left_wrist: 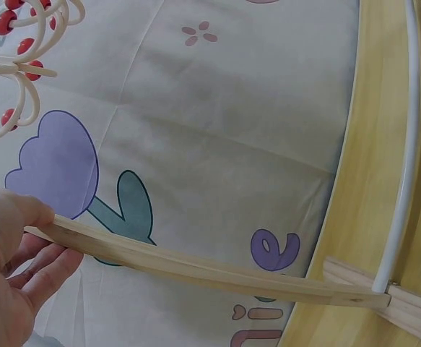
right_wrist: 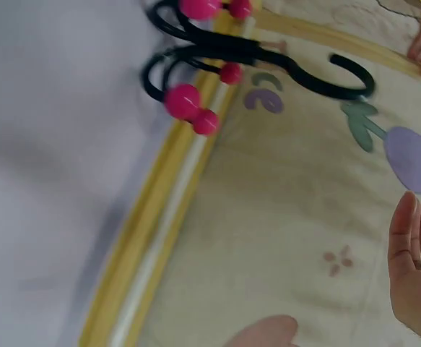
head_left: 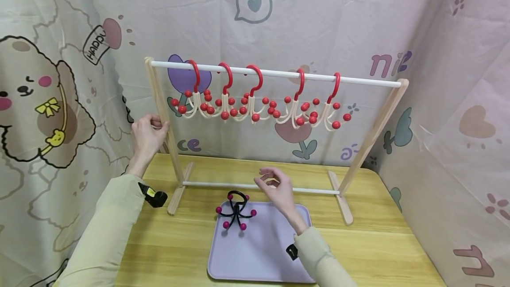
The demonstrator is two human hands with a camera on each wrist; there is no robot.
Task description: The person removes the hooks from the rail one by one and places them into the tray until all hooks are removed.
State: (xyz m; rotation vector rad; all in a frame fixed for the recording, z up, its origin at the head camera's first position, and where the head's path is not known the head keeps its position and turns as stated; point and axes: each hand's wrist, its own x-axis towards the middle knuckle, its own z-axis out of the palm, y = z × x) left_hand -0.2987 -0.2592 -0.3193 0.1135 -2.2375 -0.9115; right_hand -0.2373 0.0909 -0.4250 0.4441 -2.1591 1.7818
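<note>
My left hand (head_left: 148, 138) pinches the left post (left_wrist: 181, 267) of a wooden rack, thumb on one side and fingers on the other. My right hand (head_left: 279, 191) holds nothing and hovers over the tray, its fingers loosely bent. Left of it, a black multi-arm hook hanger (head_left: 237, 209) with magenta ball tips stands on the back left part of the lilac tray (head_left: 259, 256). In the right wrist view, the black hanger's curved hook (right_wrist: 333, 90) is apart from my fingers (right_wrist: 405, 231).
Several cream hook hangers (head_left: 252, 105) with red hooks and red balls hang from the rack's white top bar (head_left: 279, 73). A white lower bar (head_left: 314, 191) joins the feet on the wooden table (head_left: 167, 242). Printed curtains (head_left: 255, 34) stand behind and at both sides.
</note>
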